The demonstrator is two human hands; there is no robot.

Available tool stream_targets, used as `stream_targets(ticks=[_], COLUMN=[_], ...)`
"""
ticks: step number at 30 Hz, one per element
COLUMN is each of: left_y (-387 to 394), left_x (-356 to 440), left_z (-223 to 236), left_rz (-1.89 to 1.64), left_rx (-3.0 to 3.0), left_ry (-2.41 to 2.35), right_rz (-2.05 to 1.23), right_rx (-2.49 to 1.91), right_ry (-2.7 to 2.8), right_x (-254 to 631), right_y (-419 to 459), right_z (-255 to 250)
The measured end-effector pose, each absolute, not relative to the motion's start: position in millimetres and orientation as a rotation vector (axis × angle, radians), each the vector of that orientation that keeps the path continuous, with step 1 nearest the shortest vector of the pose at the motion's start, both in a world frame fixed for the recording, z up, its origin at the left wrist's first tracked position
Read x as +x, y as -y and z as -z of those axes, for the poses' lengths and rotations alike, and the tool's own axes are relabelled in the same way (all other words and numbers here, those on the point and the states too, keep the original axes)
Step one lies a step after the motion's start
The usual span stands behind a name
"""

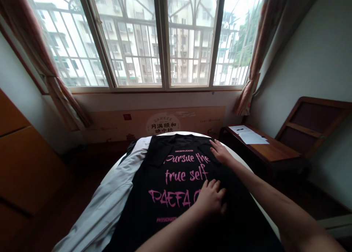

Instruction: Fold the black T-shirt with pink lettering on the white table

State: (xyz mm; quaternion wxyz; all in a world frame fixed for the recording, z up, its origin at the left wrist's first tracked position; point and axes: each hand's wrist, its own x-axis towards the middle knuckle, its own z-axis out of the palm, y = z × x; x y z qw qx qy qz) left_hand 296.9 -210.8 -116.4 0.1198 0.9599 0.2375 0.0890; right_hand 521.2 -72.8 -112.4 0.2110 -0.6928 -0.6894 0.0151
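Note:
A black T-shirt (165, 193) with pink lettering lies flat on a round white table (242, 158), its left sleeve folded in over the chest. My left hand (210, 199) rests palm down on the lower print, fingers slightly spread. Farther away, my right hand (220, 152) lies flat on the shirt's right shoulder area near the table's rim. Neither hand holds anything.
A white and dark garment (110, 200) lies under the shirt on the left. A wooden side table (264, 149) with papers (249, 134) stands at the right, with a wooden frame (316, 120) leaning on the wall. A cardboard panel (162, 122) stands under the window; a wooden cabinet (24, 164) is at left.

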Motion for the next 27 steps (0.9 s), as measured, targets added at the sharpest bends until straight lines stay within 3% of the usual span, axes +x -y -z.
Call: stream_targets(ticks=[7,12,19,23,27], left_y=[251.3,289.7,359.1,385.6,399.2], left_x=[235.7,101.7,-33.0,-55.2,-55.9], left_z=[42.9,-1.9,66.1,108.5,120.8], left_rz=[0.064,-0.299,-1.22,-1.136,-1.037], left_rx=[2.859,2.497,1.96,1.921,1.851], left_ry=[-0.824,-1.041,-1.787,-1.914,-1.792], right_rz=[-0.216,-0.362,-0.766,-1.013,-1.122], right_rx=[-1.898,-1.896,-1.795,-1.627,-1.467], right_ry=[1.69,1.398,0.901,0.91,1.029], right_x=[574.9,576.7,540.3,514.6,523.5], right_y=[277.7,410.4,458.6,469.4,481.2], right_z=[137.6,182.9,231.6,223.0,202.0])
